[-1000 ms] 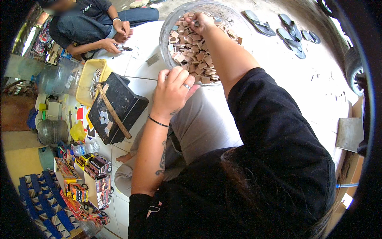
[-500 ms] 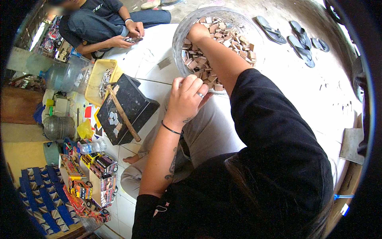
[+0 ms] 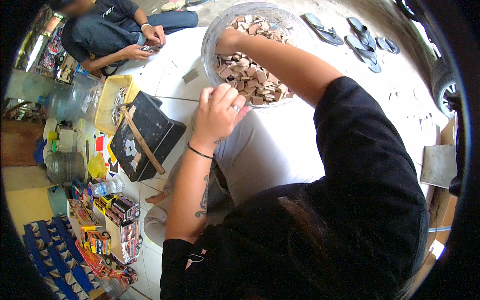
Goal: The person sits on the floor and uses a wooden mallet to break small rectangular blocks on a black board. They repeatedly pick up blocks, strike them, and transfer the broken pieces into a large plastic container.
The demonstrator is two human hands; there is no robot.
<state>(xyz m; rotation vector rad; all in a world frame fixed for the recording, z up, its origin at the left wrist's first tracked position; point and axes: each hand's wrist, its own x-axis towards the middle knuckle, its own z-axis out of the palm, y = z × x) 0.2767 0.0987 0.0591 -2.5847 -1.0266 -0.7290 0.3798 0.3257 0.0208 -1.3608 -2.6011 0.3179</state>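
Observation:
A big clear plastic tub (image 3: 210, 57) tilts toward me, holding a heap of small square wooden pieces (image 3: 257, 80). My left hand (image 3: 218, 111), with a ring on one finger, is closed on the tub's near rim. My right hand (image 3: 229, 42) reaches inside, by the far left wall of the tub. Its fingers are turned away and hidden, so whether they grasp any pieces does not show. My grey-trousered leg lies just below the tub.
To the left stands a black block (image 3: 167, 127) with a hammer (image 3: 142, 140) and light pieces on it. Beyond it is a yellow basin (image 3: 106, 115). Toy trucks (image 3: 125, 207) stand lower left. Another person (image 3: 112, 37) sits far left, handling something small. Sandals (image 3: 362, 52) lie far right.
My right hand has shifted toward the tub's left wall, and the arm now reaches more sideways across the pieces. The whole view has shifted slightly; my left hand stays at the rim.

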